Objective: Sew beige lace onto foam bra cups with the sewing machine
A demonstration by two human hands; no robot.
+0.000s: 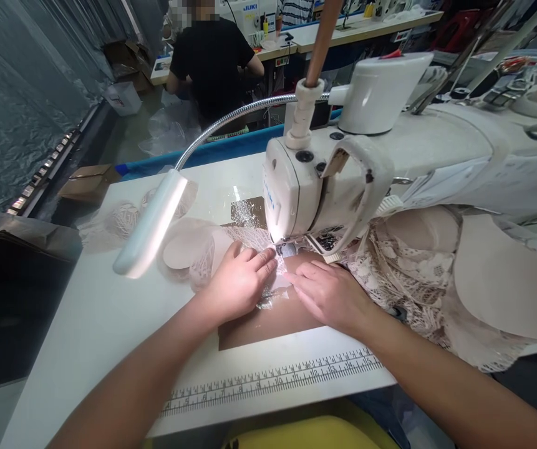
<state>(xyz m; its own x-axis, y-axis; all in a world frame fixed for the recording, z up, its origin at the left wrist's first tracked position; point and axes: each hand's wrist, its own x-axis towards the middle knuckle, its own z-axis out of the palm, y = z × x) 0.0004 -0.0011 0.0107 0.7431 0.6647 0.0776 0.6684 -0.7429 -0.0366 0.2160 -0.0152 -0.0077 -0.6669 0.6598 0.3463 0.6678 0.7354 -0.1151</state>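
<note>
A pale pink lace piece (249, 238) lies under the needle end of a white sewing machine (291, 187). My left hand (244, 277) rests on this lace with its fingers stretched toward the presser foot (289, 249). Just right of the needle, my right hand (327, 290) has thumb and fingers closed at the edge of the lace; the fingertips partly hide the cloth there. Left of my left hand, a moulded bra cup (181, 252) is joined to the lace. Beneath both hands is a brown plate (268, 321) on the table.
A gooseneck lamp (153, 221) arches over the table's left side. More lace and bra cups (497, 274) are heaped at right. A printed ruler strip (272, 381) runs along the front edge. Another person (212, 62) sits beyond, facing away.
</note>
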